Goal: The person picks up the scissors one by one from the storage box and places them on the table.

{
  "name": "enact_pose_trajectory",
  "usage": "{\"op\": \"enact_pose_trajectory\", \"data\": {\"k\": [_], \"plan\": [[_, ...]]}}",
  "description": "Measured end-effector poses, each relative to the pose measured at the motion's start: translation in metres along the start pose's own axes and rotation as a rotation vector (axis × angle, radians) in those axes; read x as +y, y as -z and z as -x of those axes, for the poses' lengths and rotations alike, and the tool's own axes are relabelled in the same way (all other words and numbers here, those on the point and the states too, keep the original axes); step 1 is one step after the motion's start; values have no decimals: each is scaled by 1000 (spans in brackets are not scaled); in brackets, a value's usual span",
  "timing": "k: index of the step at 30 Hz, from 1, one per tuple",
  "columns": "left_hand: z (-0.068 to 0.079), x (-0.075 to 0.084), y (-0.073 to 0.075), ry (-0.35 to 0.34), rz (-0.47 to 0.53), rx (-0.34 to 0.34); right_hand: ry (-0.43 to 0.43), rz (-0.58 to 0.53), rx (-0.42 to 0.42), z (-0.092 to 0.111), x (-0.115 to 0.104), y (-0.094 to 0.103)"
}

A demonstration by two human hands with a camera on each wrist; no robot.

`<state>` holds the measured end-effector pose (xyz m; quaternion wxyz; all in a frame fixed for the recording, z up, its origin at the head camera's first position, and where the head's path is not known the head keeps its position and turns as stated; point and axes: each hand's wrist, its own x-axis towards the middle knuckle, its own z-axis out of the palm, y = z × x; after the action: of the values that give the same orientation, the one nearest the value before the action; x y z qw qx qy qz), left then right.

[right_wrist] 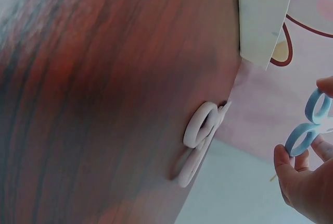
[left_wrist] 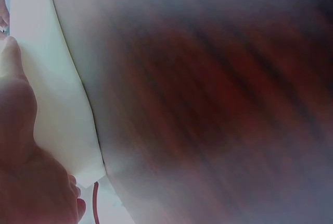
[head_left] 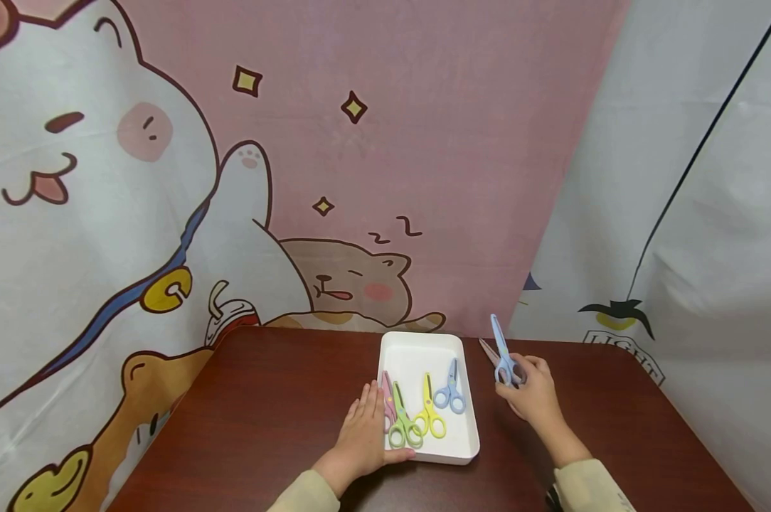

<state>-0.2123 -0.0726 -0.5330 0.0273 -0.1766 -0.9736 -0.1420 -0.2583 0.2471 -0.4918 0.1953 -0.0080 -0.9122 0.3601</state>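
Observation:
My left hand (head_left: 358, 434) rests against a white tray (head_left: 420, 350), its straight fingers along the left side and thumb at the near edge. In the tray lie pink scissors (head_left: 389, 398), green scissors (head_left: 403, 425), yellow scissors (head_left: 428, 409) and blue scissors (head_left: 450, 391). Right of the tray, my right hand (head_left: 535, 392) holds another pair of light blue scissors (head_left: 500, 345) by the handle loops, blades pointing up and away. Below them, pale-handled scissors (right_wrist: 200, 130) lie on the table, partly hidden by the right hand in the head view.
A dark brown wooden table (head_left: 283, 405) bears everything. Behind it hangs a pink and white cloth (head_left: 475, 142) with cartoon animals, close to the table's far edge. The tray's far end reaches near that edge.

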Motion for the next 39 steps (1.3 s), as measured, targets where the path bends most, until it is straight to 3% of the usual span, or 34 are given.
{"op": "enact_pose_trajectory", "data": {"k": [18,39], "plan": [[0,3,4,22,-13,-37,-11,23,91,-1,15,11],[-1,0,2,23,-11,-39,-129,29,30,-1,38,25]]}}
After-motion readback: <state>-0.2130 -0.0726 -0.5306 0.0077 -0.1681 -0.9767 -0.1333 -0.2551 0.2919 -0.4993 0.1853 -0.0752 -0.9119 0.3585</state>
